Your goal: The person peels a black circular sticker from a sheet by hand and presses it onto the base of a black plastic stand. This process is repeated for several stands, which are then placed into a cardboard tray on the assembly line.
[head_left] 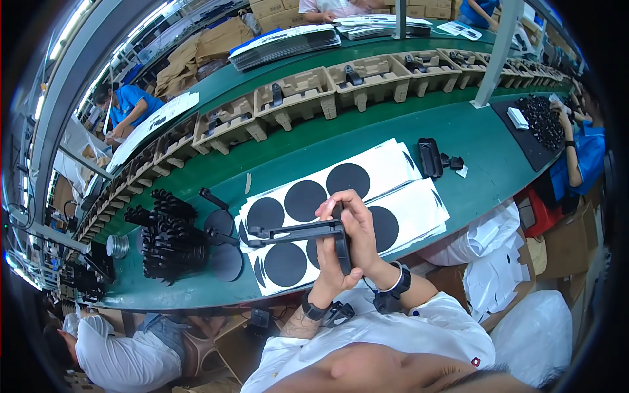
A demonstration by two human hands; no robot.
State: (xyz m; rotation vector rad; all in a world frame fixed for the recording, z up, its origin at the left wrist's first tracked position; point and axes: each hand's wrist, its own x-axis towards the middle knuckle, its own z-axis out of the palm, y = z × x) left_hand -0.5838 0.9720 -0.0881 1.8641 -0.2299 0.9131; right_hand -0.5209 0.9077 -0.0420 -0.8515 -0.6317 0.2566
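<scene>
Both my hands are raised over the near edge of the green workbench (pixel 393 126), around one black plastic stand part (pixel 298 230) with a long slotted arm and an upright plate. My left hand (pixel 333 272) grips the plate's lower part from below. Higher up, my right hand (pixel 359 229) is closed round the plate's other side, its fingertips near the top. The arm points left. Beneath lie white sheets (pixel 386 164) bearing black round pads (pixel 285 264). To the left stands a dense pile of black stand parts (pixel 173 242), beside loose black discs (pixel 227 262).
Pulp trays (pixel 298 98) holding black parts run in a row behind the bench. A black tray-like part (pixel 429 157) and small black pieces (pixel 451 161) lie right of the sheets. A metal post (pixel 496 59) rises there. Co-workers in blue (pixel 576 157) sit at both sides.
</scene>
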